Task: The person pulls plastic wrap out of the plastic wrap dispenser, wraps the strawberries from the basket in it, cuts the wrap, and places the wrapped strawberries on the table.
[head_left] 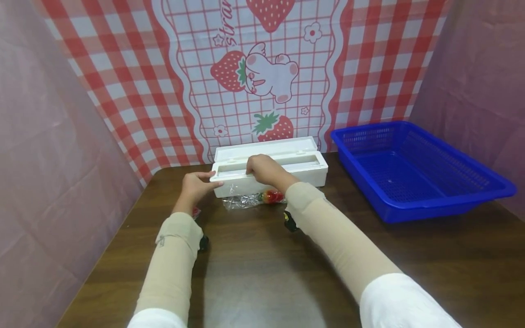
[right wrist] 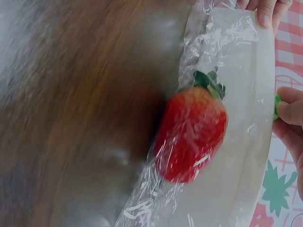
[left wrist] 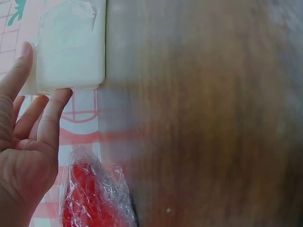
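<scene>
A long white box [head_left: 311, 175], like a cling film dispenser, stands at the back of the table with its lid [head_left: 266, 148] raised. My left hand [head_left: 196, 186] grips its left end, thumb on the front and fingers at the end. Over the top opening, my right hand [head_left: 266, 169] pinches a small green slider [right wrist: 277, 107] at the box's edge; most of it is hidden by fingers. Clear film [right wrist: 191, 47] hangs along the box's front. Against it lies a strawberry [right wrist: 191, 135] with green leaves, under the film.
Near my left wrist lies another red item in clear wrap [left wrist: 90, 194]. A blue plastic basket [head_left: 369, 193] stands at the right on the brown wooden table [head_left: 246, 273]. Behind the box hangs a red-checked cloth [head_left: 151, 114] with strawberry prints.
</scene>
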Demonstrator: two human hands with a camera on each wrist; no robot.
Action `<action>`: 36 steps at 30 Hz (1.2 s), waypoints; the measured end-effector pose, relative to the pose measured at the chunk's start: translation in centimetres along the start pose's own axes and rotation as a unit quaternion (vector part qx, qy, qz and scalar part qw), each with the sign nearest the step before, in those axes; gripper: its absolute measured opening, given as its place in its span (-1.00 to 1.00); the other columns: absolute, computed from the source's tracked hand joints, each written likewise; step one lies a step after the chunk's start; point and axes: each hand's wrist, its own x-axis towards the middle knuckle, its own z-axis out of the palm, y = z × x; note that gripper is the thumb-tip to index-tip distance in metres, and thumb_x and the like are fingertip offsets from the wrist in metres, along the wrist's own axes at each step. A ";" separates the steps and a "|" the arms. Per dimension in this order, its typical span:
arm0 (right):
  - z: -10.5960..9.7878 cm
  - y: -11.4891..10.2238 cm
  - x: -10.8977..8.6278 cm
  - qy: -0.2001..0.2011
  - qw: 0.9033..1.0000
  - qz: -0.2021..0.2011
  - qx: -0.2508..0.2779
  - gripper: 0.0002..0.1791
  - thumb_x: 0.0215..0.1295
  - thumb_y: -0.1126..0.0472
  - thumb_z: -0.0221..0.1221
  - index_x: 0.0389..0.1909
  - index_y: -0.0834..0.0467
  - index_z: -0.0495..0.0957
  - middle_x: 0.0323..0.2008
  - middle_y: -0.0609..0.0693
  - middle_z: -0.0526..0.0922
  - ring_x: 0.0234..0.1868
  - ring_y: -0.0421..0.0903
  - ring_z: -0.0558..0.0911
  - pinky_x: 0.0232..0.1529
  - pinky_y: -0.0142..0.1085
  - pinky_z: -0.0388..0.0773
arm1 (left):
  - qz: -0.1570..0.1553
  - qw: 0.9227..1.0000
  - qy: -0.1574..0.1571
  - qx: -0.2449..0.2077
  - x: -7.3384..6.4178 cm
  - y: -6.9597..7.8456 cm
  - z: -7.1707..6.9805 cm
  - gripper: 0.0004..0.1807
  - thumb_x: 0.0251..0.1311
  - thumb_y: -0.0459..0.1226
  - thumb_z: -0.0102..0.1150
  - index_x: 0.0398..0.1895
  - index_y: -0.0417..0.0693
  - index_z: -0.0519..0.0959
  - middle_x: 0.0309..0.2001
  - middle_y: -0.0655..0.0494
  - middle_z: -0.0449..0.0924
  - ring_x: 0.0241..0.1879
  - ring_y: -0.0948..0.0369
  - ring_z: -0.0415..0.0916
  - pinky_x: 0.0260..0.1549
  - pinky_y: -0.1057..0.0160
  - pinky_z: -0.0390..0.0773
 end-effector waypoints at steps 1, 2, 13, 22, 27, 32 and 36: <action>0.0 0.1 -0.1 0.002 1.000 -0.001 0.000 -0.75 0.23 0.51 0.12 -0.22 0.24 0.72 -0.18 0.07 0.73 -0.08 0.00 0.67 0.07 -0.29 0.54 | 0.000 1.000 -0.001 -0.001 0.0 0.0 0.0 -0.40 -0.11 -0.14 0.56 0.04 -0.20 0.64 0.10 -0.16 0.59 0.16 0.02 0.45 0.18 0.10 0.43; 0.0 0.3 -0.2 0.003 1.000 -0.002 -0.001 -0.75 0.23 0.51 0.12 -0.23 0.24 0.72 -0.19 0.07 0.73 -0.08 0.00 0.67 0.07 -0.28 0.54 | -0.001 1.000 -0.002 0.000 0.0 0.0 0.0 -0.40 -0.10 -0.14 0.56 0.04 -0.20 0.64 0.10 -0.16 0.58 0.17 0.02 0.45 0.18 0.10 0.43; -0.8 1.5 -1.8 0.029 0.999 -0.023 -0.007 -0.78 0.21 0.51 0.14 -0.29 0.26 0.72 -0.26 0.09 0.73 -0.14 0.03 0.68 0.03 -0.23 0.57 | -0.003 1.000 -0.007 -0.001 0.0 0.2 0.0 -0.40 -0.10 -0.12 0.56 0.04 -0.19 0.64 0.11 -0.14 0.58 0.18 0.02 0.44 0.18 0.09 0.44; -1.0 2.1 -2.4 0.030 0.999 -0.017 -0.018 -0.80 0.20 0.49 0.15 -0.28 0.26 0.72 -0.25 0.10 0.72 -0.13 0.05 0.67 0.05 -0.20 0.55 | -0.003 1.000 -0.005 0.000 0.0 0.0 -0.1 -0.40 -0.10 -0.12 0.55 0.05 -0.19 0.64 0.12 -0.15 0.57 0.19 0.01 0.44 0.20 0.11 0.41; -1.2 2.4 -2.7 0.034 0.999 -0.015 -0.014 -0.81 0.18 0.50 0.17 -0.31 0.26 0.72 -0.27 0.09 0.72 -0.15 0.04 0.68 0.03 -0.19 0.56 | -0.001 1.000 -0.005 0.003 0.0 -0.1 -0.1 -0.39 -0.10 -0.10 0.55 0.05 -0.18 0.64 0.12 -0.15 0.57 0.20 0.01 0.43 0.20 0.10 0.41; -1.3 2.5 -3.0 0.033 0.999 -0.017 -0.010 -0.80 0.17 0.51 0.16 -0.31 0.26 0.73 -0.29 0.09 0.72 -0.16 0.04 0.68 0.02 -0.20 0.57 | 0.005 1.000 -0.004 0.004 0.1 -0.2 0.0 -0.39 -0.11 -0.10 0.56 0.04 -0.19 0.64 0.10 -0.14 0.59 0.18 0.01 0.45 0.19 0.11 0.43; -1.3 2.7 -3.1 0.038 0.999 -0.022 -0.013 -0.80 0.17 0.51 0.16 -0.31 0.27 0.72 -0.28 0.10 0.72 -0.16 0.05 0.67 0.02 -0.19 0.56 | 0.005 1.000 -0.003 0.005 0.1 -0.2 0.0 -0.39 -0.11 -0.09 0.56 0.04 -0.17 0.65 0.09 -0.14 0.59 0.17 0.01 0.45 0.17 0.11 0.44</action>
